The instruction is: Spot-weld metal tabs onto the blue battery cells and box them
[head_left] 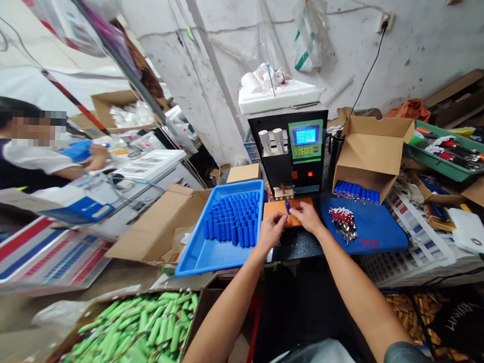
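Note:
A blue cylindrical battery cell (287,207) stands below the electrodes of a black spot welder (274,172), over an orange pad (270,208). My right hand (307,216) is closed, with its thumb and fingertips pinching the cell from the right side. My left hand (272,229) is just left of the cell with its fingers pinched together. Whatever is between those fingers is too small to tell. Beside my left hand, a blue tray (192,254) holds rows of upright blue cells (235,215). Small red, black and white wire leads (344,223) lie on a blue mat (386,237) to the right.
An open cardboard box (370,143) with blue cells at its mouth stands right of the welder. Green cells (153,326) fill a box at lower left. A green tray (445,162) of wires is at far right. Another person (32,153) works at the left table.

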